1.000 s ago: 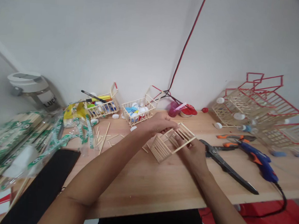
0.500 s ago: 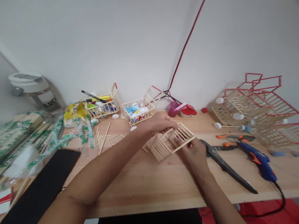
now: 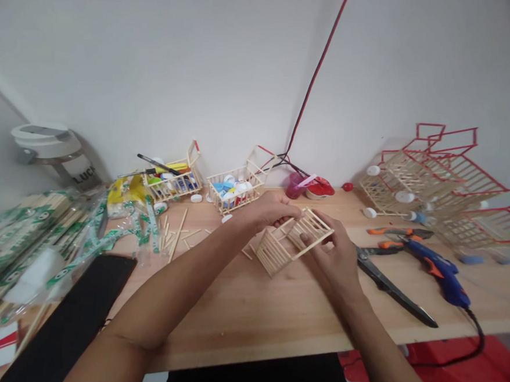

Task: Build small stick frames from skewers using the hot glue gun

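Note:
A small open basket of thin wooden sticks [image 3: 283,243] rests on the wooden table [image 3: 246,312] in the middle of the view. My left hand [image 3: 266,210] grips its far top edge with curled fingers. My right hand [image 3: 336,256] pinches the slatted panel at its near right side, thumb on the slats. Both forearms reach in from the bottom of the view.
Black scissors [image 3: 388,285] and a blue glue gun [image 3: 440,272] lie right of my hands, with orange-handled pliers [image 3: 398,232] behind. Red-rimmed stick baskets [image 3: 430,180] stack at far right. Two small baskets of bottle caps [image 3: 233,186] and loose sticks [image 3: 174,232] sit behind; packed chopsticks [image 3: 19,244] at left.
My right hand has lifted slightly and shifted its fingers up along the slatted panel. The left hand and the basket have hardly moved.

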{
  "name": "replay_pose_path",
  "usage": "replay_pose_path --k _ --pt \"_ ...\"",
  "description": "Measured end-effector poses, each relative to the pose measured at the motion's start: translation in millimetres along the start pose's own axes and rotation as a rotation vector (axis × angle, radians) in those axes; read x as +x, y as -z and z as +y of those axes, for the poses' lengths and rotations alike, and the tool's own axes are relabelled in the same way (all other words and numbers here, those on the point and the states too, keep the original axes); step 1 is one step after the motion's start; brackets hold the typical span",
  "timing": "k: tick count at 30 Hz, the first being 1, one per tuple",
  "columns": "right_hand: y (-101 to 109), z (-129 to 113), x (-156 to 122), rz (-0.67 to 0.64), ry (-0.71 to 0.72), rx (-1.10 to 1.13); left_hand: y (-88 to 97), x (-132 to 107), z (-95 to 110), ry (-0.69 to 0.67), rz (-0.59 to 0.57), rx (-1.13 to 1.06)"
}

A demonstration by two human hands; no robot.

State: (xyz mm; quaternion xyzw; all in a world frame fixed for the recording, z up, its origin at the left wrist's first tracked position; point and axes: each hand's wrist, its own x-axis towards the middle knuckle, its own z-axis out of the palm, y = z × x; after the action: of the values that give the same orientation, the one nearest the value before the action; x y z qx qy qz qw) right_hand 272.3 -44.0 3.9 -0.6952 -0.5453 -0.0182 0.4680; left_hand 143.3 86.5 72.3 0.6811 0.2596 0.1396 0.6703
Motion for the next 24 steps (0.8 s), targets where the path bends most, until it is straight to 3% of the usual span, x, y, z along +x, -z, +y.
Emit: replay_pose_path --k 6,12,17,24 --pt "4.4 2.6 -3.3 -0.006 0.123 -0.05 0.1 2.7 -2.8 0.002 -0.019 -0.045" --pt "3.8 -0.2 0.2 -0.008 0.009 0.034 -0.2 2.7 -0.8 0.012 -0.014 -0.036" --pt "-1.8 0.6 8.0 -0.093 -0.1 0.149 0.2 2.2 2.4 0.077 -0.005 -0.027" --pt "-8.6 -4.8 12.5 -0.096 -0.157 0.245 2.9 0.6 3.9 0.011 -0.036 -0.008"
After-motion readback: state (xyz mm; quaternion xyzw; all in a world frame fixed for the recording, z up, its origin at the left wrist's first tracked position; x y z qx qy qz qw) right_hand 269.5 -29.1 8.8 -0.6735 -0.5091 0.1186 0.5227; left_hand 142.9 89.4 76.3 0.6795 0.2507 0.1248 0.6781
